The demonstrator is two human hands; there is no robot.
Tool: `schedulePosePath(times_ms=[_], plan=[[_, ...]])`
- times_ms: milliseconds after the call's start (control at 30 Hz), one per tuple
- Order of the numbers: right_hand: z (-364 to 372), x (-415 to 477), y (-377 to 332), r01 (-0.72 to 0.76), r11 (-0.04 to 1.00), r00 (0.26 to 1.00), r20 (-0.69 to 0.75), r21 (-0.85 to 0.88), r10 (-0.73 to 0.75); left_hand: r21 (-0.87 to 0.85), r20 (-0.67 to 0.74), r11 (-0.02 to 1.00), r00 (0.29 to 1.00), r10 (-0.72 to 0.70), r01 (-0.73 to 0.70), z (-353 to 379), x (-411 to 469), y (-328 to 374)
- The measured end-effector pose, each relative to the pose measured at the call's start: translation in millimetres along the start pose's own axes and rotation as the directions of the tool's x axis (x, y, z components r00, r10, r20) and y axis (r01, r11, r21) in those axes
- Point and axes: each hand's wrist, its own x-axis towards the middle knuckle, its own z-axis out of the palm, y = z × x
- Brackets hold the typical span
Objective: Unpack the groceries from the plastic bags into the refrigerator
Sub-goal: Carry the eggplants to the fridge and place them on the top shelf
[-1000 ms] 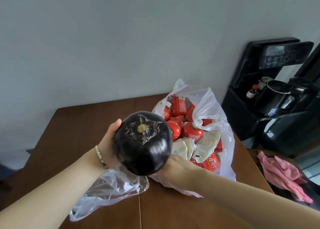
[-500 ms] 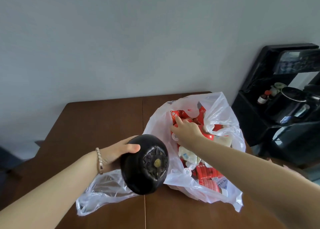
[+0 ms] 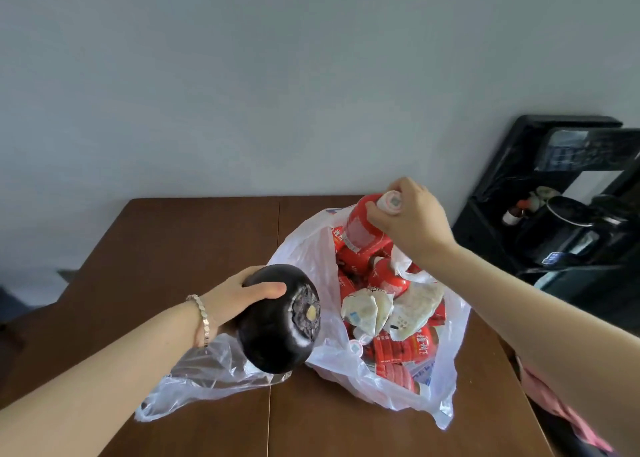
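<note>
My left hand [image 3: 235, 295] grips a round, dark purple eggplant [image 3: 277, 321] above the brown table [image 3: 173, 249], its stem end turned toward the right. A white plastic bag [image 3: 446, 363] stands open on the table, filled with several red bottles [image 3: 388, 280] and pale packets [image 3: 370, 309]. My right hand [image 3: 412, 221] holds one red bottle [image 3: 363, 230] by its white-capped neck, lifted above the bag's far rim. An emptied clear plastic bag [image 3: 207, 373] lies flat under my left wrist.
A black appliance stand [image 3: 540, 193] with a dark kettle [image 3: 568, 228] and small bottles stands right of the table. A pink cloth [image 3: 561, 408] lies at the lower right, beside the table's edge. A plain grey wall is behind the table.
My right hand left the eggplant, reached into the white bag, and now lifts a red bottle up out of it. My left hand lowered the eggplant and turned its stem end rightward.
</note>
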Motion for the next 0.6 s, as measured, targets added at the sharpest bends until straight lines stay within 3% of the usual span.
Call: schedulePosePath(times_ms=[133,367,600], plan=[[-24.6,-12.1,0.2,-0.066,0.998,0.997,0.032,-0.007,0.067,0.189,-0.038,0.98,0.997,0.067,-0.058,4.1,-7.9,5.9],[-54.3,-59.9,-7.5,-0.118,0.983,0.992,-0.057,-0.141,0.111,0.101,-0.005,0.93,0.935,0.355,-0.353,10.6,-43.6,51.4],[-100.7,-154.5,-19.7,-0.424,0.879,0.888,-0.289,-0.215,0.358,-0.009,0.282,0.871,0.834,0.474,-0.491,67.1,-58.7,77.7]])
